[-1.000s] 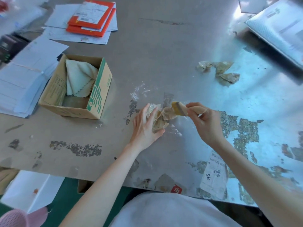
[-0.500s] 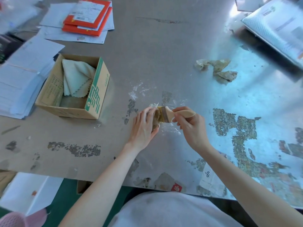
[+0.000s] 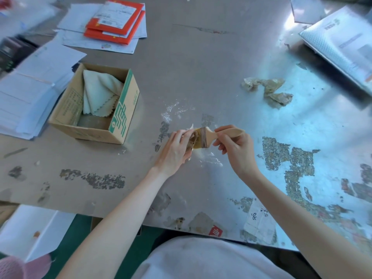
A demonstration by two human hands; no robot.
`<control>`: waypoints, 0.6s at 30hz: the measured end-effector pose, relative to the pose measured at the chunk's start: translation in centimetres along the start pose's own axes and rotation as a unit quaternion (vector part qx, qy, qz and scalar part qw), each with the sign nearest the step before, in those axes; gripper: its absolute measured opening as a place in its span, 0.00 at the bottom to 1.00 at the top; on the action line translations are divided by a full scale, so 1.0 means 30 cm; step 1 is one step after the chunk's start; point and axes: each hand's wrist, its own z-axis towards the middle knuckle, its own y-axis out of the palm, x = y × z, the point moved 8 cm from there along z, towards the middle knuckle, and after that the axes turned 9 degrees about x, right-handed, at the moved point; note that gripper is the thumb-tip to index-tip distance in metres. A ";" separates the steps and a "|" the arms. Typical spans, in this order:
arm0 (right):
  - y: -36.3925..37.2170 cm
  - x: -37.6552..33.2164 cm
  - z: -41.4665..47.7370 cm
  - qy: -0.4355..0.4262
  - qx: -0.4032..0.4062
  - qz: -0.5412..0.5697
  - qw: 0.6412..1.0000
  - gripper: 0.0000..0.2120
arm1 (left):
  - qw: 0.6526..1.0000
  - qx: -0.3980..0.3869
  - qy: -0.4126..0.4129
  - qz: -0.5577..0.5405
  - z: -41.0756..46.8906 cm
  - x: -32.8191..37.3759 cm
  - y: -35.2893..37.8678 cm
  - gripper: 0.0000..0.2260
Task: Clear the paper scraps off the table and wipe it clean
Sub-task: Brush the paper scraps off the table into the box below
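Your left hand point(image 3: 174, 151) lies knuckles-up just above the metal table point(image 3: 201, 67), its fingers point(image 3: 181, 134) curled together and clamped round a crumpled paper scrap point(image 3: 192, 137), brownish, with one white corner poking up past your fingertips. Your right hand point(image 3: 238, 152) holds a paintbrush point(image 3: 203, 137) by its pale wooden handle. Your thumb and forefinger pinch the handle close to the dark ferrule, and your other fingers are bent loosely beneath it and slightly spread. The brush lies nearly level, handle pointing right, and its yellowish bristles are pushed straight into the scrap in your left hand. You cannot tell from this view whether the bristle tips also reach the tabletop. White smears point(image 3: 210, 159) mark the table directly below the brush. A clump of crumpled scraps point(image 3: 268, 91) lies loose on the table farther away and to your right, well apart from both hands. To your left stands an open cardboard box point(image 3: 122, 117) with a folded pale cloth point(image 3: 98, 93) inside, beside a stack of white sheets point(image 3: 30, 85). Red envelopes point(image 3: 115, 23) sit on paper at the far side.
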 end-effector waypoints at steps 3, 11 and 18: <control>0.002 -0.021 0.009 -0.006 -0.004 0.018 1.000 0.09 | 1.000 0.010 -0.012 -0.017 0.000 -0.011 -0.020 0.28; 0.040 -0.042 -0.015 -0.022 -0.045 0.011 0.999 0.09 | 0.998 0.031 -0.049 -0.019 -0.084 -0.053 -0.055 0.27; 0.019 -0.057 -0.050 -0.107 -0.061 -0.095 0.988 0.10 | 0.991 -0.072 -0.105 0.036 -0.186 -0.076 -0.008 0.43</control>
